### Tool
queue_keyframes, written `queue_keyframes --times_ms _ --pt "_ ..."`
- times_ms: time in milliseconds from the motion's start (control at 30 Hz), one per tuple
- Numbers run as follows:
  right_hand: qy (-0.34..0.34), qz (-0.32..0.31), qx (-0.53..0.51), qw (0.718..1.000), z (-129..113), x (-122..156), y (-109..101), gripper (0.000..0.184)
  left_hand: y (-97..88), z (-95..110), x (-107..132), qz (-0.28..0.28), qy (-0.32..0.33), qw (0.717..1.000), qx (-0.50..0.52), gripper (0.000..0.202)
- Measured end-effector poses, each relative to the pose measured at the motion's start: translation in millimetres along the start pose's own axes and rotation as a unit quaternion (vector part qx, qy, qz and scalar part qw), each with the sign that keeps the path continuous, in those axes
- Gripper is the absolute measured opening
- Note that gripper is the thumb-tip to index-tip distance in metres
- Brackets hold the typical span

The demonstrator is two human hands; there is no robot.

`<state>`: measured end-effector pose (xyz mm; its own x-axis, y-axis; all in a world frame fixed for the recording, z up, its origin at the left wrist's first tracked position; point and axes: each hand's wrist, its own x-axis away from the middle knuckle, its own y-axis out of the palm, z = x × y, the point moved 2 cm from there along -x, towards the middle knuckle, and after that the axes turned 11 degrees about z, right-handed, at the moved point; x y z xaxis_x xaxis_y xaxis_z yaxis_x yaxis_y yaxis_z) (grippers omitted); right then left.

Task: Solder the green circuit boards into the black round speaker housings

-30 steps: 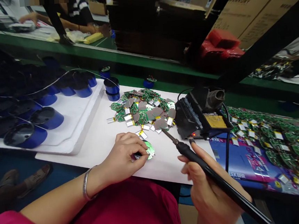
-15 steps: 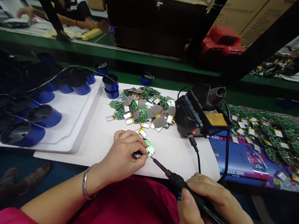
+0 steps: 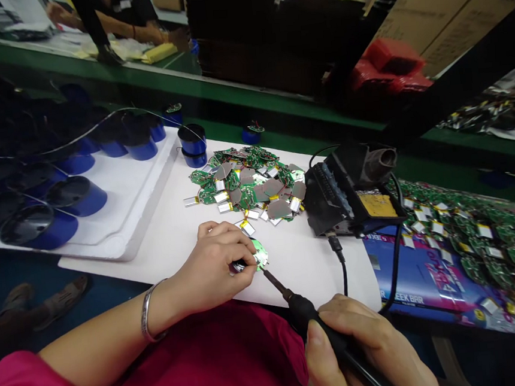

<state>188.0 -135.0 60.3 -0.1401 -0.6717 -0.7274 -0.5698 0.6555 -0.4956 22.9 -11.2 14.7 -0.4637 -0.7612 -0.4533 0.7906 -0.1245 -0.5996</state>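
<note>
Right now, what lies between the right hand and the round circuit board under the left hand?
In the head view, only the soldering iron: held in the right hand, its tip reaches the round circuit board at the left hand.

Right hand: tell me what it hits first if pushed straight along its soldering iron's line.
The tip of its soldering iron would meet the round circuit board pinched by the left hand first; it looks nearly touching, though depth is unclear.

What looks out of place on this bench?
Nothing damaged or spilled. Only the circuit boards lie in a loose heap beyond the left hand, which pinches a green board; the right hand holds a soldering iron to it.
</note>
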Motion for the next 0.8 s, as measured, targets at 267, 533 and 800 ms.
queue_keyframes --times_ms 267,533,800 --pt "-0.019 -0.018 0.03 0.999 -6 -4 3 0.012 -0.4 1 -2 -0.018 -0.01 1.0 -0.003 0.016" --pt "-0.095 -0.108 0.033 0.989 -6 0 6 0.016 -0.5 3 -2 -0.026 -0.022 0.999 -0.01 0.016" --pt "-0.117 -0.086 0.048 0.988 -14 -4 10 0.014 -0.3 3 -5 -0.039 -0.026 0.999 -0.013 0.016"
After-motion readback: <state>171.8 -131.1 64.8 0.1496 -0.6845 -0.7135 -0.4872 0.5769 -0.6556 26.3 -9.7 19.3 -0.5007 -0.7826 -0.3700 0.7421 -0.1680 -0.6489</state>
